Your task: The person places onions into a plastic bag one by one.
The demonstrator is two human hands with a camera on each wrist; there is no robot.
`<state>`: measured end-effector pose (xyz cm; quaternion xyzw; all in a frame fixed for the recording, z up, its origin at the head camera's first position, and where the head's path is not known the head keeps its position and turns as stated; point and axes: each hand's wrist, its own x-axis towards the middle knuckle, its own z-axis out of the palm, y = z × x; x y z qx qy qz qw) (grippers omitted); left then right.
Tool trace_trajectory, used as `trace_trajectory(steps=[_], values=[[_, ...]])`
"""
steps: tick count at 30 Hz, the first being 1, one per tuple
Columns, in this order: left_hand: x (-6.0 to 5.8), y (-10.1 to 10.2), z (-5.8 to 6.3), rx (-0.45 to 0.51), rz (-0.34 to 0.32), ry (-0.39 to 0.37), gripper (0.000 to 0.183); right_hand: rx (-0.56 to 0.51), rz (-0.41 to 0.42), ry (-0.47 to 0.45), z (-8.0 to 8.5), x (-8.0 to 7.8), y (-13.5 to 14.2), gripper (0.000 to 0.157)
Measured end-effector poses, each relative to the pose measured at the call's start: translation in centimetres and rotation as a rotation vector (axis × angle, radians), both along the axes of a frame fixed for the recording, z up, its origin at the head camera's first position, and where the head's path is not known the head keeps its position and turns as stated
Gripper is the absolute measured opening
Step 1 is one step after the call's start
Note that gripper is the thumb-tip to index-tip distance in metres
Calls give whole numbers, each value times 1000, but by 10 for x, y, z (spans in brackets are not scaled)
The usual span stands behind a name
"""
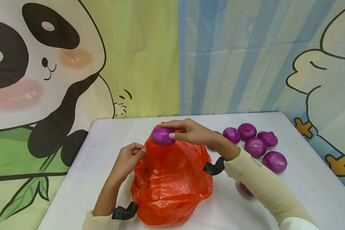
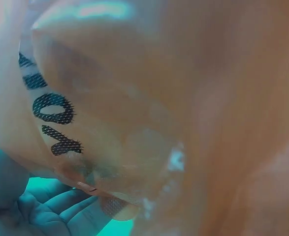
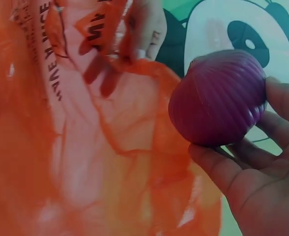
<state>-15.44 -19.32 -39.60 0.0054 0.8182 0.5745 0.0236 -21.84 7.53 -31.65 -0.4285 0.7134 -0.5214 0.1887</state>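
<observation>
A purple onion (image 1: 162, 136) is held up at the upper end of a red plastic bag (image 1: 172, 179); whether the two touch cannot be told. The right hand (image 1: 190, 130) clamps it between thumb and fingertips. From above, the back of that hand shows; the right wrist view adds the palm side, the onion's ridged skin, and dark capitals printed on the bag. There, fingers of the left hand (image 1: 130, 158) show dimly through the plastic. The head view has this hand's thumb and curled fingers pinching the bag's edge. In the left wrist view the bag fills most of the picture, its large dark letters near, and blocks what lies beyond.

Five more onions (image 1: 255, 147) cluster at the right of the white desk (image 1: 109, 132). Another (image 1: 211, 148) is partly covered by the right hand's wrist, and one more (image 1: 246, 189) by the cream sleeve (image 1: 261, 182). Behind hangs a cloth backdrop (image 1: 149, 64) with a cartoon panda.
</observation>
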Motion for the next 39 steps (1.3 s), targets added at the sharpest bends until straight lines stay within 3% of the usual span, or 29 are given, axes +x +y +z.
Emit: trace_trajectory(steps=[9,21,24,30,39], values=[[-2,1,-1,44,34,-32,22,56,51,11,-25,-8,1,46],[-4,3,-1,41,56,-47,24,270,-53,129,-70,-9,-17,46],[-3,3,-1,28,58,-49,26,282,-83,146,-80,-9,-21,43],[-2,3,2,21,56,-54,26,224,-36,149,-96,-7,-30,42],[-1,2,4,11,69,-56,25,268,-79,318,-109,-1,-36,42]])
